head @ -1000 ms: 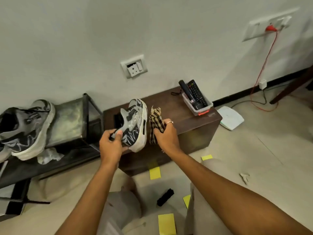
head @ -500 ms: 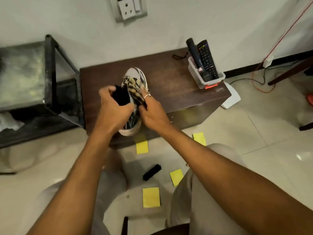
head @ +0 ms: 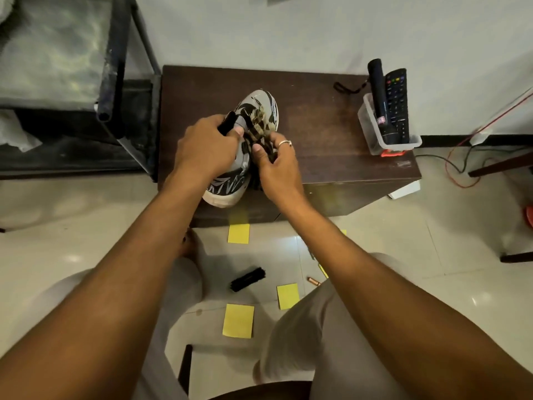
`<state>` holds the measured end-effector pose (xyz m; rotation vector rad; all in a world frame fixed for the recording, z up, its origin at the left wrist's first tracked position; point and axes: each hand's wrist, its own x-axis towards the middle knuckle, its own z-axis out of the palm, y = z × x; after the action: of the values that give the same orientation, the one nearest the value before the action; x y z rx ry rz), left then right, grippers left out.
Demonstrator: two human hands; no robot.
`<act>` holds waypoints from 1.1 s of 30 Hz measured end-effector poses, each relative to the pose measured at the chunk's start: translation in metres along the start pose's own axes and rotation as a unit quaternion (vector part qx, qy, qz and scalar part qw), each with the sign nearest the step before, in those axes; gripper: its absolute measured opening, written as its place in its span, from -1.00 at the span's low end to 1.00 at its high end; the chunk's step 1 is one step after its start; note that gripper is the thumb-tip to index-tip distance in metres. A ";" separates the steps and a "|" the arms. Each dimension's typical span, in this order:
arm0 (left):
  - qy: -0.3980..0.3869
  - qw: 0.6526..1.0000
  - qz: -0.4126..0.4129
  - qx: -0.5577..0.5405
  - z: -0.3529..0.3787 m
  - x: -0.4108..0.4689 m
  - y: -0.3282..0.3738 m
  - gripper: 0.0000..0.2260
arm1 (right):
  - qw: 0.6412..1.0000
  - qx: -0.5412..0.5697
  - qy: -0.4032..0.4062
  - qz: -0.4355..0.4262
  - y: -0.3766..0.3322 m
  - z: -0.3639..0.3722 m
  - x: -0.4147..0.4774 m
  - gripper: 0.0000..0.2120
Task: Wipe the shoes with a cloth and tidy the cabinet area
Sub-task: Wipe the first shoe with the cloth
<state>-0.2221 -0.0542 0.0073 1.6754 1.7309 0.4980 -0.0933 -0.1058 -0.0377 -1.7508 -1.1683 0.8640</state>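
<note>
A grey and black patterned sneaker (head: 261, 106) rests on the dark wooden cabinet (head: 326, 131), toe pointing to the wall. My left hand (head: 206, 147) grips the shoe at its tongue and collar. My right hand (head: 278, 166) is closed on a checked brown and black cloth (head: 259, 128), pressed against the shoe's upper on its right side. The heel of the shoe overhangs the cabinet's front edge, and my hands cover its middle.
A plastic tub (head: 388, 127) with two remotes stands at the cabinet's right end. A black metal rack (head: 115, 67) is on the left. On the floor lie yellow notes (head: 238, 320), a black brush (head: 248, 279) and red cables (head: 461, 166). My knees are below.
The shoe was held up in the air with the cloth beside it; it now sits on the cabinet top with the cloth pressed to it. The view has tilted down.
</note>
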 end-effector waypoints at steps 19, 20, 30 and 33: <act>0.021 0.999 -0.044 -0.010 0.003 -0.001 0.004 -0.84 | 0.996 -0.014 0.028 -0.084 -0.002 -0.002 -0.026 -0.75; 0.025 0.998 -0.052 -0.014 0.001 0.000 0.003 -0.85 | 0.995 -0.015 0.015 -0.101 -0.002 -0.001 -0.032 -0.75; 0.026 0.998 -0.055 -0.033 0.001 0.000 0.002 -0.78 | 0.995 -0.025 -0.002 -0.098 0.005 0.000 -0.039 -0.74; 0.032 0.998 -0.055 -0.027 0.002 -0.001 0.005 -0.76 | 0.997 -0.026 0.015 -0.072 0.005 -0.002 -0.034 -0.75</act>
<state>-0.2171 -0.0554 0.0090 1.5329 1.8277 0.5491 -0.1010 -0.1392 -0.0384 -1.6907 -1.2904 0.7254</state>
